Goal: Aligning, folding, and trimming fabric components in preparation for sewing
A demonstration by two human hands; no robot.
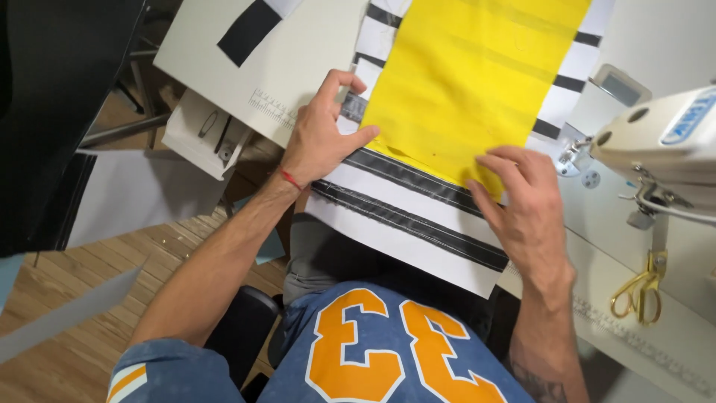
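Observation:
A yellow fabric panel (470, 75) lies on top of a white cloth with black stripes (418, 216) on the sewing table. My left hand (322, 130) pinches the left edge of the striped cloth at the yellow panel's lower left corner, thumb on the yellow. Flat on the yellow panel's lower right edge rests my right hand (522, 201), fingers pressing where it meets the black stripe. The striped cloth hangs over the table's near edge toward my lap.
A white sewing machine (664, 142) stands at the right. Gold-handled scissors (640, 291) lie on the white table (298, 67) near its front right edge. A black strip (248, 31) lies at the table's far left. A wooden floor (82, 298) with paper pieces is to the left.

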